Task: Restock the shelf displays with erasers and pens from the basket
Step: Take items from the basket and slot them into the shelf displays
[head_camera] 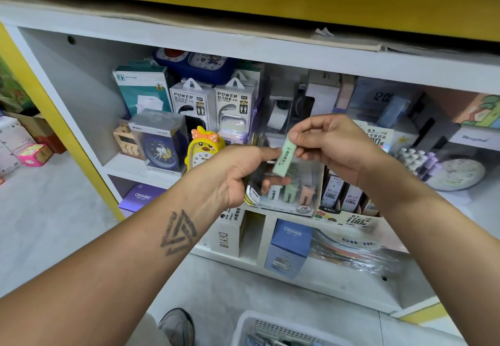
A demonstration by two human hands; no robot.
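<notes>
Two bare hands meet at the centre of the view, in front of a white shelf unit (270,48) crowded with stationery and small gadgets. At about 3 o'clock from centre, the right hand (332,145) pinches the top end of a pale green eraser (284,159) in a printed sleeve. Held by one end, the eraser hangs nearly upright with its lower end free, probably so it can be slid downward into a slot.

Just below, toward 6 o'clock, stands a clear plastic display box (295,188) holding upright erasers in green, white and peach. The green eraser hovers over its open top and is not yet inside.

At 9 o'clock from centre, the left hand (238,175) curls its fingers around the left edge of that box, apparently bracing or tilting it so it does not shift as the eraser goes in. Some flat items with a yellow-green edge are pressed under the same palm; what they are cannot be made out.

To the right of the box, around 4 o'clock, sits a pencil lead display (349,199). Behind, toward 11 o'clock, are two power bank boxes (213,102) and a yellow duck clock (204,148).

At the bottom edge, 6 o'clock, the rim of a white basket (243,324) shows, its contents blurred. It lies well below the hands, on the floor, within easy reach for the next item. Beside it at 7 o'clock is a grey shoe (178,326).
</notes>
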